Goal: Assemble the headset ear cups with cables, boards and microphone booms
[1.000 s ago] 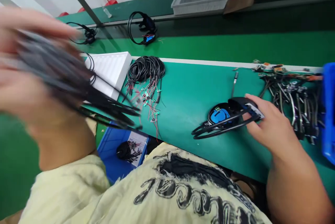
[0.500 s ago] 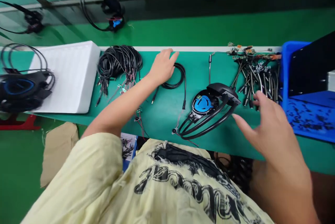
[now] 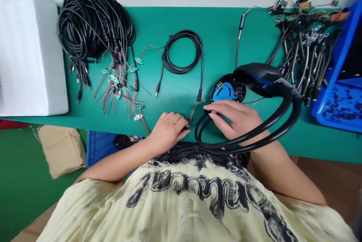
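Over the near edge of the green bench mat (image 3: 217, 34), a black headset (image 3: 263, 80) is held by its looped band, which is closed around by the right hand (image 3: 236, 115). Just left of the headset, a thin lead (image 3: 192, 114) is pinched in the closed left hand (image 3: 168, 130), its end hidden by the fingers; such fine wire is judged fragile, so the light, springy band should be taken rather than the lead. Open mat is left beyond the headset's left side, around a coiled black cable (image 3: 182, 51), while metal-stemmed parts (image 3: 308, 57) crowd its right.
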`<state>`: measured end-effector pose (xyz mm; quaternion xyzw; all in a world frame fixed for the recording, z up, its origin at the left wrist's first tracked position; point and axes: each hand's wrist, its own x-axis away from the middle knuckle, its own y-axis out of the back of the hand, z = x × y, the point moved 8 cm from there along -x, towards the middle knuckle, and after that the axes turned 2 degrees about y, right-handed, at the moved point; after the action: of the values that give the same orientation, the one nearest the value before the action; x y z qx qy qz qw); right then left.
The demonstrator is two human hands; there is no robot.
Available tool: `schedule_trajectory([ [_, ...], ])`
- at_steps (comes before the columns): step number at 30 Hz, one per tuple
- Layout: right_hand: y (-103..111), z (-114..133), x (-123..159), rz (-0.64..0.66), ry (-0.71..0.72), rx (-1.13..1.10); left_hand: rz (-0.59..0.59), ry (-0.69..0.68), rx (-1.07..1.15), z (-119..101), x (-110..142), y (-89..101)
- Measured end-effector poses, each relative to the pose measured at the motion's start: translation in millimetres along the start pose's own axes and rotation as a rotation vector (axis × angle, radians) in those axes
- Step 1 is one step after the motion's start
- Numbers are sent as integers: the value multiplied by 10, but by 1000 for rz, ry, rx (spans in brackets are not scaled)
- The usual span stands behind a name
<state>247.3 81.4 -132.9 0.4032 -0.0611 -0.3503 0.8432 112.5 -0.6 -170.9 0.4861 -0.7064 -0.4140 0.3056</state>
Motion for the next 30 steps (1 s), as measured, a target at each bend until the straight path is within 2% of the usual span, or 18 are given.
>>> schedule_trajectory([
  [3,-88,105,-144,57,6,-62,-108,58,87,19,13,206],
  [6,-154,184,-221,102,-35,-226,-313,71,79,3,-3,498],
  [9,-143,189,-260,30,-82,-326,-481,0,-12,-99,-53,682],
  [11,-122,158,-246,-42,-110,-355,-502,-65,-31,-176,-107,691],
  [16,-153,-13,-97,-144,-260,-647,-379,-173,63,-305,-243,574],
  [19,-196,-124,-7,-136,-389,-890,-290,-199,215,-328,-345,562],
  [21,-199,-192,42,-126,-466,-1012,-274,-222,303,-320,-427,613],
  [24,-160,-278,92,-122,-516,-1072,-255,-239,293,-268,-581,682],
  [26,-130,-322,112,-127,-511,-1064,-146,-246,323,-232,-696,634],
  [28,-112,-363,129,-136,-505,-1050,-3,-224,445,-196,-786,537],
  [30,-102,-400,141,-151,-504,-1040,45,-163,546,-154,-843,480],
])
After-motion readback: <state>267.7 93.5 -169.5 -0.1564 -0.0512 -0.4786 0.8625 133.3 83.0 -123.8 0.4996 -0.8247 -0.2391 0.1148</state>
